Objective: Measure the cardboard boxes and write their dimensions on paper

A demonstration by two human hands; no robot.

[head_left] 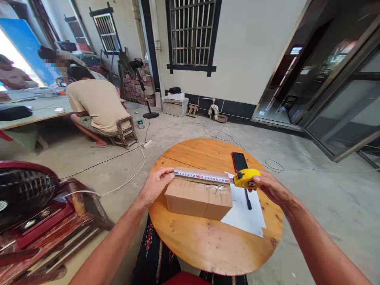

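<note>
A brown cardboard box [198, 201] rests on a round wooden table [202, 245]. Stretched along the top of the box is the white blade of a tape measure [248, 179] with a yellow case. My right hand [271, 187] is closed around that case, just past the box's right end. At the box's left end, my left hand [158, 183] pinches the tip of the blade. White paper [242, 213] lies partly behind and to the right of the box, with a black pen [248, 201] on it. A phone [239, 161] lies beyond the tape case.
A red fan [35, 213] stands close on the left. Farther back, a person in a beige shirt [95, 101] sits on a small wooden chair [126, 132] by a long table [44, 109]. Cables [136, 174] run over the concrete floor. A glass door [344, 107] is at the right.
</note>
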